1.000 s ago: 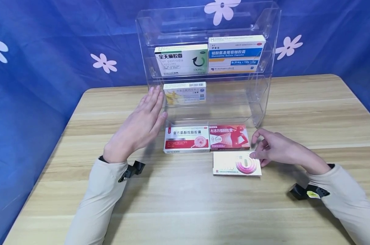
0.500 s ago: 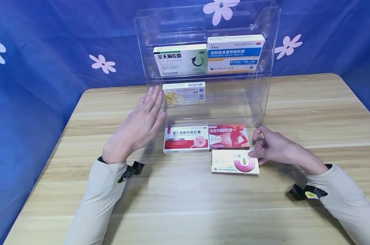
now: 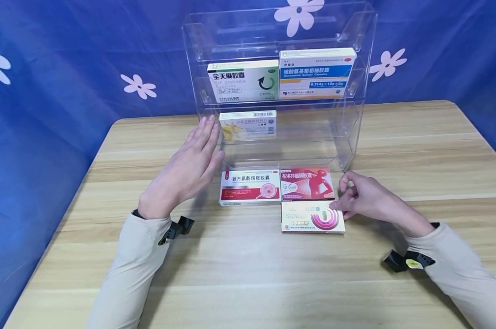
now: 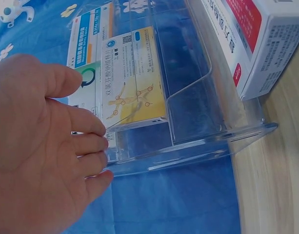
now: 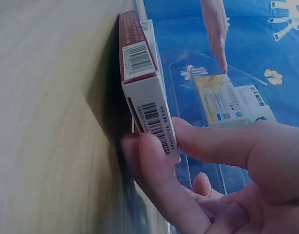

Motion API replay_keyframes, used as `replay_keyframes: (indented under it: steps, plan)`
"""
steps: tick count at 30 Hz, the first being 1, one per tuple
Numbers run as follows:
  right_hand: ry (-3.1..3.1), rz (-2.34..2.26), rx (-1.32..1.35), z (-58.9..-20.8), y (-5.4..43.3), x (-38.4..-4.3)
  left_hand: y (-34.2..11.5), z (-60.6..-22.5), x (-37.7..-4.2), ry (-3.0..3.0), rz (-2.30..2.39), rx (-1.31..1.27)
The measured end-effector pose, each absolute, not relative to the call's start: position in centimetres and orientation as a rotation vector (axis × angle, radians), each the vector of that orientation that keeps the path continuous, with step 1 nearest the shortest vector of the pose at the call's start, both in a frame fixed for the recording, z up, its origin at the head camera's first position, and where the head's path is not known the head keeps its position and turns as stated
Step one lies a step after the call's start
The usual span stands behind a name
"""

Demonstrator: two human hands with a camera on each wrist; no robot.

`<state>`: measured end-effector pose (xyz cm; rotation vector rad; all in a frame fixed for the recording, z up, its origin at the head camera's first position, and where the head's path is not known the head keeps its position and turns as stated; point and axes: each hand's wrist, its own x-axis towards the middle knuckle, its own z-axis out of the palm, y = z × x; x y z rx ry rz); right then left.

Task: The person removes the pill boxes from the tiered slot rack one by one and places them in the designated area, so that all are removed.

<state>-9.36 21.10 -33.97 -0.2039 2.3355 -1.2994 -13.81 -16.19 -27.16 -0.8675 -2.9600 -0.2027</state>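
My right hand [image 3: 367,198] pinches the right end of a white medicine box [image 3: 301,217] with pink rings, between thumb and fingers. In the right wrist view the box's barcode end [image 5: 151,114] shows between them. This box lies close in front of a red medicine box [image 3: 305,185]. To the red box's left lies a white-and-red medicine box [image 3: 248,187]. My left hand [image 3: 182,169] has its fingers straight, at the left side of a clear plastic display rack [image 3: 227,27]. Its fingertips look close to the rack's side; contact is not plain.
Medicine boxes stand in the rack: a green-and-white box [image 3: 245,82] and a blue-and-white box [image 3: 318,71] on the upper tier, a yellow-and-white box [image 3: 248,125] on the middle tier. The rack stands on a wooden table [image 3: 240,278] before a blue flowered cloth [image 3: 83,59].
My right hand has slid the white box with pink rings slightly left and back towards the red box. The left hand and the rack have stayed in place.
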Motion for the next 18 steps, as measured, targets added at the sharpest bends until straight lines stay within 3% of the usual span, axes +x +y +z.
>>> replay_keyframes:
  steps: [18]
  plan:
    - [2.372,-1.223,-0.204,-33.13,21.77,-9.27,-16.13,-27.23,-13.76,-2.953,-0.203,-0.870]
